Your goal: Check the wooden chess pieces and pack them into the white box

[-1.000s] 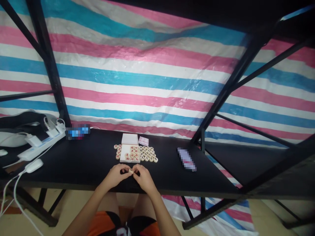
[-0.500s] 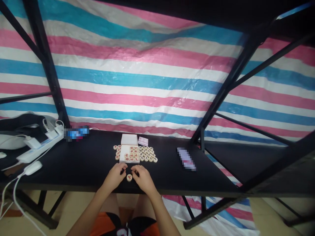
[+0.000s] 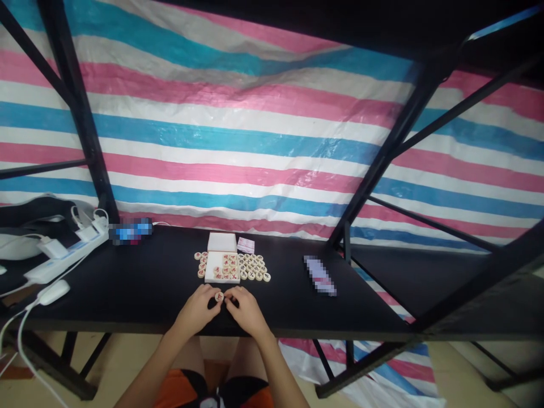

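Note:
A round chess piece with a red character (image 3: 219,296) is between my two hands, in front of the open white box. My left hand (image 3: 201,306) pinches its left side with thumb and fingers. From the right, the curled fingers of my right hand (image 3: 242,306) close on the same piece. Several red-marked pieces (image 3: 230,263) lie in the right part of the white box (image 3: 213,263), whose lid (image 3: 221,242) is folded back. Left of the box are several red pieces (image 3: 201,273); on its right sit rows of black-marked pieces (image 3: 259,276).
A pink-and-white paper (image 3: 246,245) lies behind the dark pieces. On the black table (image 3: 140,283), a phone (image 3: 319,275) rests at right; a power strip (image 3: 68,258), cables and a blue-screened device (image 3: 131,230) are at left. Black metal posts frame the table.
The single red piece has moved away from the table's front edge, toward the box. Both hands have closed in on it from its sides. The view has shifted slightly.

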### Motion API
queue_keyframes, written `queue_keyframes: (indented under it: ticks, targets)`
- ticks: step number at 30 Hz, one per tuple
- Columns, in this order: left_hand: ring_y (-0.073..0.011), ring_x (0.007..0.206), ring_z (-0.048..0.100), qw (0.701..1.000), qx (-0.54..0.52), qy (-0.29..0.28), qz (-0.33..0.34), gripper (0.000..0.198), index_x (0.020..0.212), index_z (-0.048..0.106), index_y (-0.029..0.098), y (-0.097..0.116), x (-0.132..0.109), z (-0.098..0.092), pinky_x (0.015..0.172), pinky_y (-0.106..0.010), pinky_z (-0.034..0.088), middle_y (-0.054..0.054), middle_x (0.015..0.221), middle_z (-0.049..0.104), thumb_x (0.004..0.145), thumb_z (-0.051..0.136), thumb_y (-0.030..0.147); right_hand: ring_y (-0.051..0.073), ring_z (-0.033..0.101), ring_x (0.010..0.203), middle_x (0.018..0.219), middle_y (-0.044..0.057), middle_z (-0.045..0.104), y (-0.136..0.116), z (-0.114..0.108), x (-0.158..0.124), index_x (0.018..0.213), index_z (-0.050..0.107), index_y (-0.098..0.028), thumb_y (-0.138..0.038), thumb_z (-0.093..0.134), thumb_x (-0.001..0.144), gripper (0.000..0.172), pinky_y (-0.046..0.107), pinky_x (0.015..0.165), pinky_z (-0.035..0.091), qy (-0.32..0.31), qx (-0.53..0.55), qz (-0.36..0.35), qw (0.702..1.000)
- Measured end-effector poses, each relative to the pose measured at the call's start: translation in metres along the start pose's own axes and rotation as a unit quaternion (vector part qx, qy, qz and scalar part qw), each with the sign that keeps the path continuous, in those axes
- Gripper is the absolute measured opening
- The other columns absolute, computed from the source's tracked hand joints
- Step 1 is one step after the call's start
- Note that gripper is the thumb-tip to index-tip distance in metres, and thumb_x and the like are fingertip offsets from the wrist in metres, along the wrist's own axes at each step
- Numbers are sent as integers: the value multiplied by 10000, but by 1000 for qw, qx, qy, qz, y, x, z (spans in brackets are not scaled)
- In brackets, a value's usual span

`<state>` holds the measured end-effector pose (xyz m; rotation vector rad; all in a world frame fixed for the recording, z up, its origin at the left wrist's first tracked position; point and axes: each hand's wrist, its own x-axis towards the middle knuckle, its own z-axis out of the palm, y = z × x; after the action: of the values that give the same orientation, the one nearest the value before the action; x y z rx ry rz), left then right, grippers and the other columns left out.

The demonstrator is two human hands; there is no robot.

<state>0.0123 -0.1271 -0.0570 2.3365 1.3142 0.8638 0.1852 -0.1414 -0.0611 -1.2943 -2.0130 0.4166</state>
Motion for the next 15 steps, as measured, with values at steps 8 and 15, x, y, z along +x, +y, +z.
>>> queue_keyframes:
  ticks: [8,15]
  targets:
    - [-196,860,596,999,-9,34,-23,228,981,650,201,-16,2,-11,798,-282,459,-53,933,652,798,519,235,169,568,773,798,21,638,10,7,1,884,652,-202,-120,489,824,192,264,738,428,20,7,16,1000]
    - [-206,782,602,982,94,76,-148,235,795,620,211,-72,37,-57,709,-279,440,-37,815,649,841,456,372,175,582,753,786,21,646,12,7,2,872,659,-204,-135,486,816,194,275,733,431,26,22,35,999]
